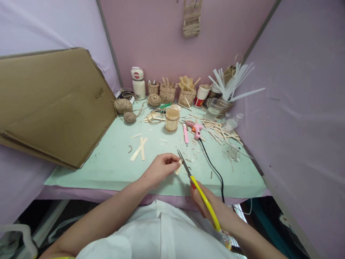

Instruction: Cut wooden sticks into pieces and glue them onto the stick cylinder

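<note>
Yellow-handled scissors (192, 177) are gripped in the right hand (198, 201), their blades held against or just beside a pale wooden strip (178, 171). Near the middle of the tabletop's (107, 169) front edge, that strip is pinched by the left hand (162, 168); 2 crossed strips (143, 153) are laid farther left.

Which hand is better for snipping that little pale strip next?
Probably the right hand: it holds the yellow-handled scissors, with the blades close beside the strip. The left hand pinches the strip, so it seems better for steadying.
</note>
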`<state>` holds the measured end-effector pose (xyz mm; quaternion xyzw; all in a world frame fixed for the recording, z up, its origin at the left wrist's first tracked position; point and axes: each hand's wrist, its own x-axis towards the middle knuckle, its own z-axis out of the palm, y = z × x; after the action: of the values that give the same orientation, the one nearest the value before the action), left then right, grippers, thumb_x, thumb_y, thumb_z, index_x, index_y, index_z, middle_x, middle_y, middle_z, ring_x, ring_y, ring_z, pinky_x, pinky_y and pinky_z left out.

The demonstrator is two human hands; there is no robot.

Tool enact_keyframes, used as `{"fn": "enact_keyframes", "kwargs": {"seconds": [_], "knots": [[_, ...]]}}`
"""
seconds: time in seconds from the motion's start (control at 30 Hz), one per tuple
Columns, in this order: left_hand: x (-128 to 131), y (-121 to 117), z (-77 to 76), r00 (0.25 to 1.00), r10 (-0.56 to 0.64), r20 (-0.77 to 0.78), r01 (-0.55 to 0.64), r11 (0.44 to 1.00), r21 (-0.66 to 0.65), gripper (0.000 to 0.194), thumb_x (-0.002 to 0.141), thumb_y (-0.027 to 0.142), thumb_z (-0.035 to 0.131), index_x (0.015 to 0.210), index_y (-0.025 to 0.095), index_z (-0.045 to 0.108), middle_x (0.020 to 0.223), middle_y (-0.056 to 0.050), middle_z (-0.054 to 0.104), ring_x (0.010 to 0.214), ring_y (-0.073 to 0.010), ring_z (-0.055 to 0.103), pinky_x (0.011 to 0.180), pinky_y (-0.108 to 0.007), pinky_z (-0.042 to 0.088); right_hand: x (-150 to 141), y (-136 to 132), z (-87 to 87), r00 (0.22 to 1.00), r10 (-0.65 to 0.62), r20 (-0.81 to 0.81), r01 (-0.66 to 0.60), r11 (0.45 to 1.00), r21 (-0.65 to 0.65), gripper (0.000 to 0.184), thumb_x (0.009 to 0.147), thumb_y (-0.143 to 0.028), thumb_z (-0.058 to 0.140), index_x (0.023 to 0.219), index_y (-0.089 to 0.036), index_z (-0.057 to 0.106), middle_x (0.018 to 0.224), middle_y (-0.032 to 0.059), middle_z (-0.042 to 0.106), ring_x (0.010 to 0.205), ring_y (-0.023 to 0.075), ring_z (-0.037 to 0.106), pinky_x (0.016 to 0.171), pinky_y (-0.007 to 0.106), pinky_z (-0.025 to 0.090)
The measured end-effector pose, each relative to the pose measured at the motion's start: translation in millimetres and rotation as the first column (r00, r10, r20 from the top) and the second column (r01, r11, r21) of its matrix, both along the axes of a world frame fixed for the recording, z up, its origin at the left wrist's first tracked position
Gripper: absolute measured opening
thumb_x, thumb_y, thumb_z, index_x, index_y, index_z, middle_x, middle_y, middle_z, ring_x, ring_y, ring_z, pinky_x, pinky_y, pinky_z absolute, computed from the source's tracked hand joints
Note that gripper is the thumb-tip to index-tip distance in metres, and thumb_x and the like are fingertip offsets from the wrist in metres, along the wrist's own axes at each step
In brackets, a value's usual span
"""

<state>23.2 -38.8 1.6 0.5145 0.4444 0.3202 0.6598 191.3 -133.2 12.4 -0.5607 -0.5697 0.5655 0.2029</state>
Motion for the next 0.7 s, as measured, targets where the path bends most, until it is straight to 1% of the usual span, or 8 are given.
{"fn": "enact_keyframes", "kwargs": {"seconds": [0.23,0.43,0.53,0.6,0.7], "knots": [[0,0,-0.9,1.000,-0.016,-0.020,0.015,1.000,-0.004,0.021,0.066,0.033,0.061,0.074,0.014,0.062,0.057,0.003,0.047,0.050,-0.0069,0.036,0.049,-0.021,0.027,4,0,-7.7,0.999,0.019,-0.037,-0.020,1.000,-0.024,0.035,0.093,-0.047,0.024,0.075,-0.020,0.038,0.059,-0.0060,0.032,0.050,0.0092,0.028,0.050,0.023,0.030],[-2,0,-0.3,0.999,-0.035,-0.031,0.035,0.999,0.007,0.022,0.065,0.034,0.062,0.074,0.014,0.062,0.056,0.004,0.047,0.050,-0.0066,0.037,0.048,-0.020,0.028,7,1,-11.4,0.999,0.027,-0.019,-0.028,0.998,-0.054,0.023,0.093,-0.036,0.033,0.079,-0.020,0.040,0.059,-0.0064,0.034,0.050,0.0084,0.030,0.049,0.022,0.029],[-3,2,-1.2,0.997,-0.053,-0.053,0.053,0.998,-0.018,0.024,0.066,0.037,0.063,0.074,0.014,0.063,0.054,0.004,0.046,0.049,-0.0066,0.037,0.047,-0.020,0.027,10,2,-11.4,1.000,0.026,-0.017,-0.027,0.997,-0.069,0.017,0.090,-0.031,0.039,0.078,-0.020,0.041,0.060,-0.0063,0.035,0.050,0.0076,0.029,0.047,0.021,0.028],[-4,3,-2.3,0.995,-0.065,-0.072,0.063,0.997,-0.033,0.026,0.066,0.038,0.063,0.074,0.014,0.063,0.054,0.004,0.047,0.049,-0.0066,0.037,0.046,-0.020,0.026,11,3,-11.7,1.000,0.015,-0.024,-0.017,0.997,-0.071,0.016,0.089,-0.030,0.041,0.076,-0.020,0.041,0.059,-0.0065,0.034,0.049,0.0072,0.027,0.046,0.020,0.026],[-6,3,-2.6,0.993,-0.078,-0.085,0.075,0.996,-0.038,0.026,0.066,0.039,0.064,0.075,0.014,0.064,0.056,0.003,0.048,0.049,-0.0064,0.038,0.046,-0.020,0.026,12,3,-11.6,0.999,-0.006,-0.036,0.003,0.997,-0.078,0.021,0.088,-0.033,0.043,0.072,-0.020,0.038,0.056,-0.0070,0.032,0.048,0.0070,0.025,0.045,0.020,0.024]]}}
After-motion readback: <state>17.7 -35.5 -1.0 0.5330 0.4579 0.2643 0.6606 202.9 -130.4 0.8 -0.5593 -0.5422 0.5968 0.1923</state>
